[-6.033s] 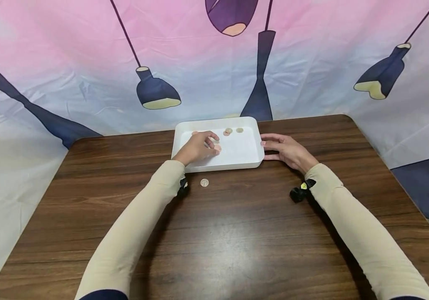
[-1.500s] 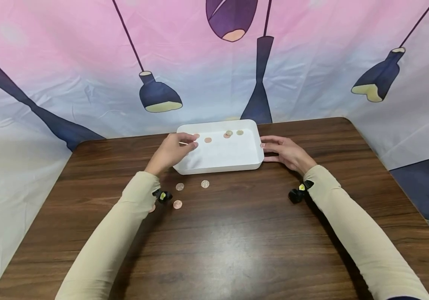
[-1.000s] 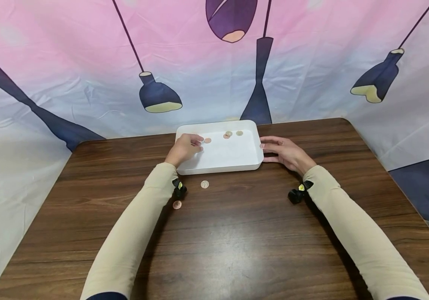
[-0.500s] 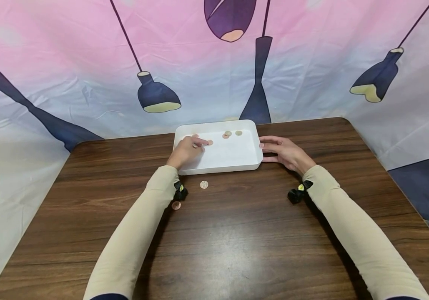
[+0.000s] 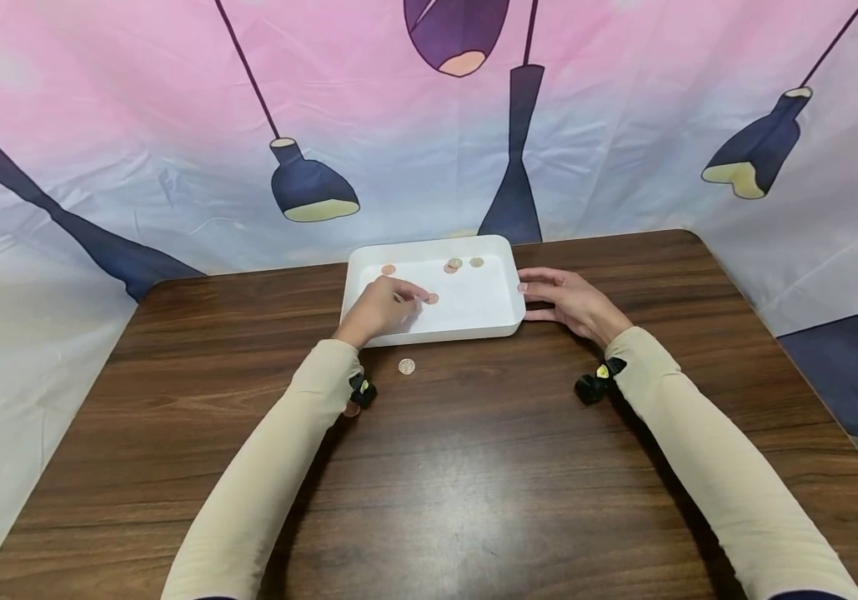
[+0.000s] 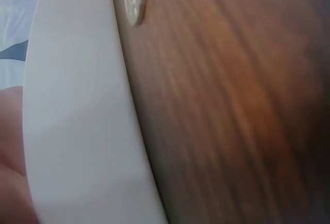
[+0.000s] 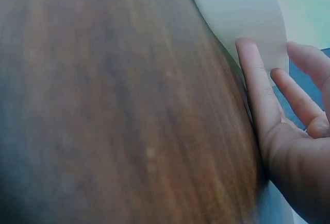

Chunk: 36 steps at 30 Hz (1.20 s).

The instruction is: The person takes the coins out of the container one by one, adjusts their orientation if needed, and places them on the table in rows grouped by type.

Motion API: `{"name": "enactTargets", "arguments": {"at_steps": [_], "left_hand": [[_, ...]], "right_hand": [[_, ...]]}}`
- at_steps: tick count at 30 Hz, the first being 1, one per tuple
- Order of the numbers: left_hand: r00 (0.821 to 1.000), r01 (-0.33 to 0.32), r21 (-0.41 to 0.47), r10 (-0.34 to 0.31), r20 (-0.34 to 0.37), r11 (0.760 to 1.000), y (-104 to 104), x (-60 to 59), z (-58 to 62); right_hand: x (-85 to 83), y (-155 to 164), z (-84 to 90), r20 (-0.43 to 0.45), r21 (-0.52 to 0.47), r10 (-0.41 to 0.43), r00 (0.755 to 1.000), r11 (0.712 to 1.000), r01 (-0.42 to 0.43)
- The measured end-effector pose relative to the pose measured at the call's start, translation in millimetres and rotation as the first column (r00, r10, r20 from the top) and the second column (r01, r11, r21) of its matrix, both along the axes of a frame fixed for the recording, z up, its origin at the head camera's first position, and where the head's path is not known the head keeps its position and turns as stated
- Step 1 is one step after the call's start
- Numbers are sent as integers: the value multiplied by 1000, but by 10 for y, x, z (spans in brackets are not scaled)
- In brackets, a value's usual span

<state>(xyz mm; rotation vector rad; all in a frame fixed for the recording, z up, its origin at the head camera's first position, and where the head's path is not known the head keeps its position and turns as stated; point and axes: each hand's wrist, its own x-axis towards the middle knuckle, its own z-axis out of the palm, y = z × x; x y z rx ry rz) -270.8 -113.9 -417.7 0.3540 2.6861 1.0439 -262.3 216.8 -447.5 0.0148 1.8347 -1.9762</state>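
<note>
A shallow white tray point(image 5: 444, 332) sits at the table's far edge. My left hand point(image 5: 383, 307) reaches over its near left side, index finger stretched to a copper coin point(image 5: 432, 298) on the tray floor. Another copper coin point(image 5: 388, 269) lies behind that hand. At the back right of the tray, a pale coin point(image 5: 455, 262) overlaps a copper one, with a second pale coin point(image 5: 477, 262) beside them. My right hand point(image 5: 574, 302) rests its spread, nearly straight fingers against the tray's right wall. In the right wrist view, a fingertip point(image 7: 247, 49) touches that wall.
On the brown wooden table point(image 5: 489, 467), a silver coin point(image 5: 407, 366) lies just in front of the tray. A copper coin point(image 5: 352, 409) is partly hidden by the left wrist camera point(image 5: 363, 391). A printed cloth point(image 5: 413, 183) hangs behind the table.
Over the last second my left hand has reached further in, and the copper coin at its fingertip has slid right and nearer. My right hand stays at the tray wall.
</note>
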Motion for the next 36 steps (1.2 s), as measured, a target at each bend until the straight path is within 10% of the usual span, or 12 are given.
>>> {"name": "enactTargets", "arguments": {"at_steps": [10, 36], "left_hand": [[979, -171, 178, 148, 138, 969, 61, -70, -56], [965, -261, 25, 260, 33, 965, 271, -76, -58]], "right_hand": [[29, -15, -22, 15, 0, -3, 1000, 1000, 3], [32, -13, -10, 6, 7, -16, 1000, 1000, 16]]}}
